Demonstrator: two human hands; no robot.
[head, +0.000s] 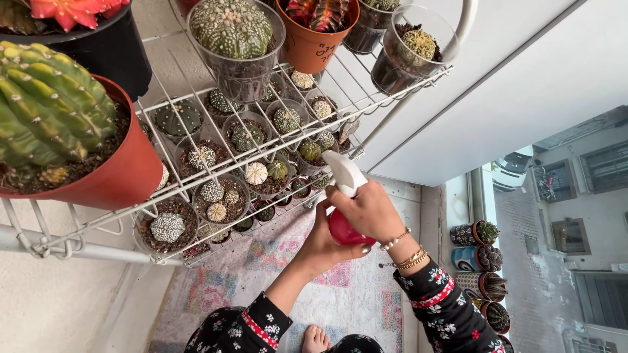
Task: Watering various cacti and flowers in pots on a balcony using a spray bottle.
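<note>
a: where's the spray bottle [347,196] right now?

b: held between both hands, raised toward the wire shelf [196,98]. the right hand [369,212] is wrapped around the white spray head and neck, fingers curled closed by the trigger. the left hand [324,245] is cupped shut under the red body, propping it from below.

a: and what's it aimed at?

b: the nozzle points up and away from the hands at the small cactus pots [261,167] on the lower tier, just beyond the fingertips. the nearest pots sit close to the nozzle tip, not touching it.

a: how far along does the misting look?

b: hard to judge. i can't see spray in the air or wet soil, so i can't tell which pots are done. going by the aim, the row nearest the hands is the one in hand; the bigger pots higher up, like the orange pot [111,170] far to the left of the hands, look untouched.

a: anything below the hands?

b: a patterned rug [353,294] and a bare foot [315,340].
</note>
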